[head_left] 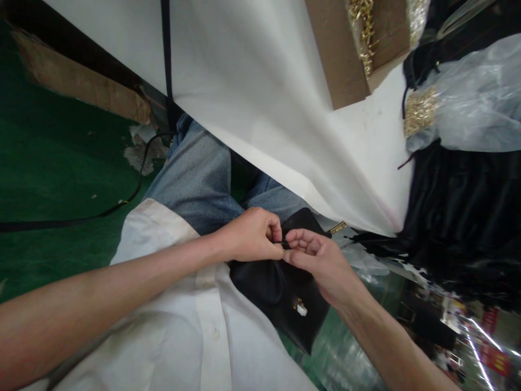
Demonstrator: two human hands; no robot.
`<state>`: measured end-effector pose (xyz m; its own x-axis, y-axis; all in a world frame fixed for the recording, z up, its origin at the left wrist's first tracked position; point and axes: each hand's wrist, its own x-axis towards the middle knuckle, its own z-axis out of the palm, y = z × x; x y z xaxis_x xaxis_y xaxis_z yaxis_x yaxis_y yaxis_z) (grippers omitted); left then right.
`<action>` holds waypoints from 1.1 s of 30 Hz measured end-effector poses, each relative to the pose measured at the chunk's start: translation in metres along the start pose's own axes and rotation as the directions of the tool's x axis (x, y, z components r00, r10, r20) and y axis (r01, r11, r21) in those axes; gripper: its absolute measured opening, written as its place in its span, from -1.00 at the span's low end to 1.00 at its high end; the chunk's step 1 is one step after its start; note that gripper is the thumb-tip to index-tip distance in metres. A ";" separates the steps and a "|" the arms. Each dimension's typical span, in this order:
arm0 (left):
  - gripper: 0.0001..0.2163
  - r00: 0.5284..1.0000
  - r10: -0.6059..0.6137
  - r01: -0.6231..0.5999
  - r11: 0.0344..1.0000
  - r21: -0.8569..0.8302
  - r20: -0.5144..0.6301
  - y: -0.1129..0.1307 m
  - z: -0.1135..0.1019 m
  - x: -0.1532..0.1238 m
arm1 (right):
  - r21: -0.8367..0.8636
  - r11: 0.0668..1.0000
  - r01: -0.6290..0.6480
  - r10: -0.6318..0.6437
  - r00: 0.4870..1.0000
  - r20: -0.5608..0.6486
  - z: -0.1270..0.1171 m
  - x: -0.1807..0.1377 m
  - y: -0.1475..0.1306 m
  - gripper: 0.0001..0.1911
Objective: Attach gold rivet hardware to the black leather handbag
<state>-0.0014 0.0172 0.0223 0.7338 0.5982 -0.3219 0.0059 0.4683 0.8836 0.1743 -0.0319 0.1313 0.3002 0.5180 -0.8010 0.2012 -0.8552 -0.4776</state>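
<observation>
In our lap, below the edge of the white counter (260, 92), a small black leather bag (280, 296) rests against our pale apron (183, 326) and jeans (203, 184). Both hands meet at the bag's upper edge. The left hand (250, 234) is curled nearly closed, its fingers (273, 231) pinching a thin dark piece at the rim of the bag; whether this is a zipper pull, a cord or a tab we cannot tell, as it is small and mostly covered. The right hand (321, 260) comes in from the opposite side, its fingers (295, 247) also drawn together on the same dark piece, the tips of both hands touching. A brass clasp with a white tag (300, 307) sits on the bag's front, below the hands and untouched.

We judge the step in hand to be fine fitting or fastening work at the bag's rim, carried out with a two-handed pinch. The next move, as we read it, calls for one hand keeping the rim steady while the other works the small piece with a short, controlled pull, without letting the soft leather slide off the lap.

On the counter, well apart from the hands, stand a cardboard box (342, 60) holding gold chain (364, 32), a clear plastic bag (468, 103) and a heap of black material (459, 212).
</observation>
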 end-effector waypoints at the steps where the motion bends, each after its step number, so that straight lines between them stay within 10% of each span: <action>1: -0.90 0.999 -0.011 0.013 0.999 0.035 -0.033 0.003 0.000 0.000 | 0.000 1.000 0.006 -0.006 1.000 0.000 -0.001 0.000 0.001 -0.56; 7: -0.87 0.987 -0.110 0.118 0.991 0.060 -0.119 0.008 0.003 -0.004 | 0.038 0.999 -0.002 0.003 1.000 -0.017 0.002 0.003 0.005 -0.54; 20: -0.87 0.994 -0.082 0.090 0.989 -0.121 0.066 0.000 -0.010 -0.009 | 0.050 0.997 0.056 -0.055 0.998 -0.024 0.010 -0.005 -0.001 -0.62; 33: -0.93 0.977 -0.031 0.066 0.985 0.160 -0.213 0.026 0.017 -0.019 | -0.068 0.989 0.132 -0.136 0.988 -0.069 0.005 -0.014 -0.006 -0.75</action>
<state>-0.0032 0.0073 0.0575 0.5721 0.7079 -0.4142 0.1633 0.3966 0.9034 0.1639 -0.0338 0.1435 0.3338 0.6297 -0.7015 0.3019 -0.7764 -0.5532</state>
